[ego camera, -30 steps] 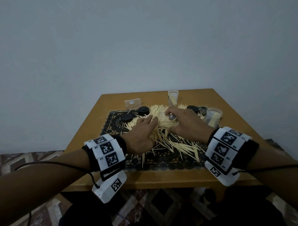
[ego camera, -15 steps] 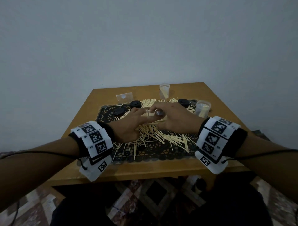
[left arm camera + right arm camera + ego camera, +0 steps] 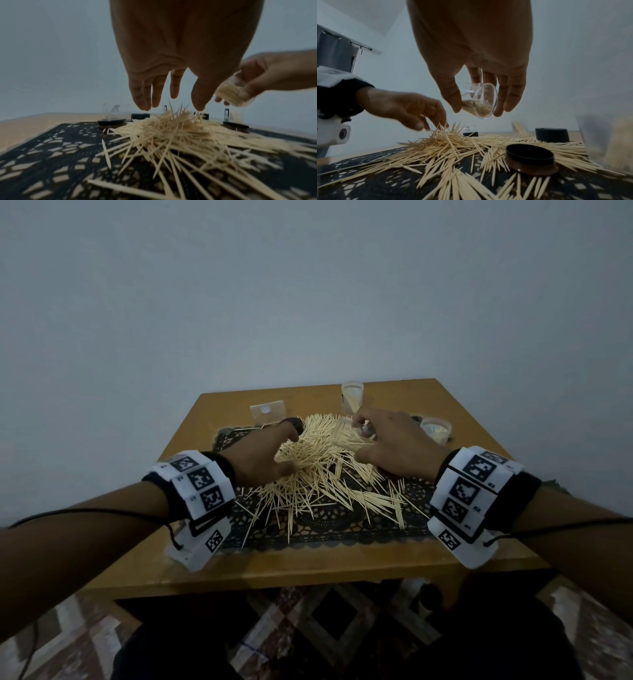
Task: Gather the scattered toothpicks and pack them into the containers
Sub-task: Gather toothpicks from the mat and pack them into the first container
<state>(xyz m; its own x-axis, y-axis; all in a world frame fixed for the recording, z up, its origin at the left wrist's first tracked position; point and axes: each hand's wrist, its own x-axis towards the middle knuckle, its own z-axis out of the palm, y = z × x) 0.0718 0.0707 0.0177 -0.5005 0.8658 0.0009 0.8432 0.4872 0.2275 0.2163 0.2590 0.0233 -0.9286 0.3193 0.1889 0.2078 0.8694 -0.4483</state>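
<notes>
Right hand grips a clear jar between thumb and fingers, tilted on its side above the pile, part full of toothpicks. Left hand reaches down with loose, nearly straight fingers, tips at the top of the toothpick pile; nothing visibly pinched, so it reads as relaxed and empty. In the left wrist view the jar sits just right of the left thumb, apart from it. The pile is heaped mid-mat on a black lace mat, loose picks fanning toward the near and right edges. The mat lies on a wooden table. Two more clear jars stand upright with toothpicks inside: one at the far edge, one on the far right, just beyond the right hand. A clear plastic piece stands at the far left of the table. Black lids lie on the mat: one by the left fingertips, one near the right wrist camera with picks against it, another farther back. Both wrists wear white marker bands with black straps and cables.
</notes>
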